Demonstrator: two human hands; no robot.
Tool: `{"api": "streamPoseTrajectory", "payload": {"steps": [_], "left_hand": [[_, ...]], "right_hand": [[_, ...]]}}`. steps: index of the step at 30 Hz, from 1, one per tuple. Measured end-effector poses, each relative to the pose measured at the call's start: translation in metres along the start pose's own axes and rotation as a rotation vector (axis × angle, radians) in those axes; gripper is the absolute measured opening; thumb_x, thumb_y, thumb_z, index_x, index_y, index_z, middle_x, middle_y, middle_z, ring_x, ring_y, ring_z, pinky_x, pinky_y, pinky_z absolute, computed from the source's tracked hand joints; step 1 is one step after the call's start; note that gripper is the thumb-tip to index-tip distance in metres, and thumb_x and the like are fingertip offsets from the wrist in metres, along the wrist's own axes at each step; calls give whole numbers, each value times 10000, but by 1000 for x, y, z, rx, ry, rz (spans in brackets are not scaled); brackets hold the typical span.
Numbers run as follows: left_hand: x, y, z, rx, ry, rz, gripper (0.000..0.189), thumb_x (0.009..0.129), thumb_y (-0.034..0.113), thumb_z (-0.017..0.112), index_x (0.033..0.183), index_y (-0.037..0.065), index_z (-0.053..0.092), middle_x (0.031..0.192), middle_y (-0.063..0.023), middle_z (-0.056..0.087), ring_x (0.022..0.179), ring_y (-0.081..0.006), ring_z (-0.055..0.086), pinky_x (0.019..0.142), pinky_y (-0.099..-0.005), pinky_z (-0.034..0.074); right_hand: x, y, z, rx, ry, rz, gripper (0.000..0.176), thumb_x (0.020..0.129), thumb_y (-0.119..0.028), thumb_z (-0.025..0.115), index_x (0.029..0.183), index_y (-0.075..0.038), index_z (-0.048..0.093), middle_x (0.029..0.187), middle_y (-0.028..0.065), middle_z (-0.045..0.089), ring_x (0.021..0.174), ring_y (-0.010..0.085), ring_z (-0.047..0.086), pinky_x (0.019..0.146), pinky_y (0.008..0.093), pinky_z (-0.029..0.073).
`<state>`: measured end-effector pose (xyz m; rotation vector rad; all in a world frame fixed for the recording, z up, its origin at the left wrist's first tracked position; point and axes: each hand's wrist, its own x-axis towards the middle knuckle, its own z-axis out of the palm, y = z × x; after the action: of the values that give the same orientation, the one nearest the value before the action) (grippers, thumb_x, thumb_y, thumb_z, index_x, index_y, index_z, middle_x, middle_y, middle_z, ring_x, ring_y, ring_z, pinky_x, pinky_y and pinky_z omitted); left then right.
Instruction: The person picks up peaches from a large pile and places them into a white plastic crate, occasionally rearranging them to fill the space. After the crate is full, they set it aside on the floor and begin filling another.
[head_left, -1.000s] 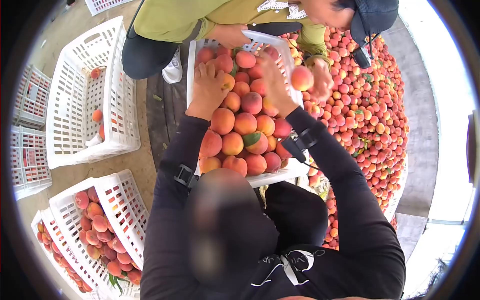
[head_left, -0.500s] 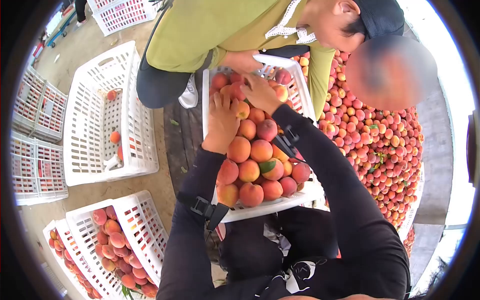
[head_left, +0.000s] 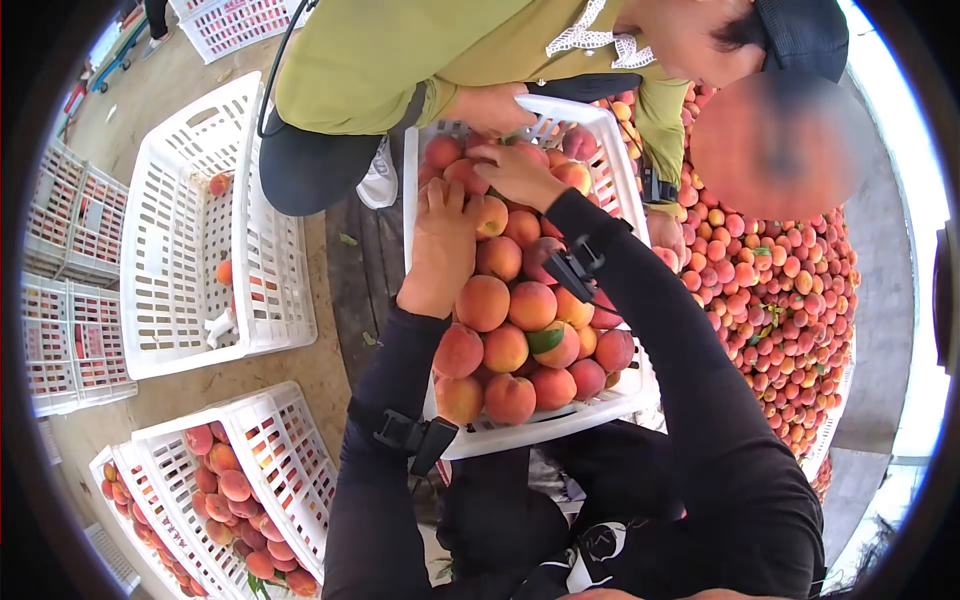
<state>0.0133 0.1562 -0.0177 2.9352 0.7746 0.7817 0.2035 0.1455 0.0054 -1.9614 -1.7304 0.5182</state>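
Observation:
A white plastic crate full of red and yellow peaches sits in front of me. My left hand lies over its left side, fingers bent down around a peach mostly hidden beneath them. Near the crate's far end, my right hand reaches in from the right. Its fingers curl on a reddish peach close to my left fingertips. A green leaf rests among the peaches nearer me.
Across from me a person in a green top has one hand at the far rim, the other by a large peach pile. At left stand a white crate with a few peaches and a fuller crate.
My right hand has shifted slightly left, closer to my left hand, its fingers now over a peach. The other person's far hand has come into view beside the crate's right side.

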Motion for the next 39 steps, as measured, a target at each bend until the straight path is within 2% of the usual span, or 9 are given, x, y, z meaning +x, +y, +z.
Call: {"api": "streamPoseTrajectory", "payload": {"steps": [7,10,14,16,20,24,28,36,39], "left_hand": [[-2,0,12,-18,-59,-65,427,736,69,610,1162,50,633,1276,-177,550,1268,-399,451,1100,-471,373],[-2,3,6,62,13,-39,266,873,210,554,1074,67,653,1177,-142,582,1185,-343,487,1036,-425,412],[0,5,3,95,28,-52,298,863,198,569,1118,62,639,1195,-150,567,1215,-358,483,1064,-439,410],[-2,4,4,107,38,-35,324,859,187,567,1151,64,639,1208,-149,567,1214,-359,484,1060,-444,413],[-5,0,13,150,29,3,397,851,155,554,1232,74,635,1245,-152,563,1212,-362,483,1054,-463,412],[-2,-1,3,-24,-31,-16,540,730,66,617,1270,68,612,1309,-157,546,1233,-381,476,1021,-460,437],[0,0,-8,-22,-42,7,547,713,61,652,1257,98,607,1281,-129,556,1220,-357,483,1026,-431,438],[0,-1,-8,-13,-48,8,533,731,41,635,1262,77,610,1264,-130,548,1227,-356,486,1028,-438,444],[-1,1,-12,-11,-53,2,520,743,42,625,1262,74,610,1261,-130,547,1224,-355,489,1032,-435,444]], "right_hand": [[-28,-17,-6,-137,-381,298,539,871,-491,596,1102,-10,676,984,241,707,946,388,682,794,489,516],[-24,21,31,-313,-316,47,597,836,-495,638,1158,7,652,1165,256,667,1054,406,659,893,493,518],[-37,16,43,-113,-84,357,779,734,-518,744,1308,-36,531,1141,229,674,1031,444,651,910,484,520],[-63,-2,31,108,115,128,740,760,-504,744,1293,-42,523,1112,230,676,1005,450,656,907,499,516],[-72,-15,30,41,25,177,678,799,-491,740,1279,-64,521,1110,232,668,1029,439,644,896,515,507],[-80,5,7,67,258,-141,402,904,-249,670,1245,-57,574,1107,208,653,1010,376,647,887,416,517],[-100,35,-67,286,519,70,241,948,-223,582,1125,-76,653,943,126,702,836,243,689,722,370,530],[-92,47,-40,-140,216,25,641,810,-393,734,1341,-110,512,1225,195,617,1019,345,665,807,458,544],[-76,33,-42,-269,148,295,764,746,-452,779,1364,-127,471,1202,242,594,1039,419,641,871,482,537]]}}
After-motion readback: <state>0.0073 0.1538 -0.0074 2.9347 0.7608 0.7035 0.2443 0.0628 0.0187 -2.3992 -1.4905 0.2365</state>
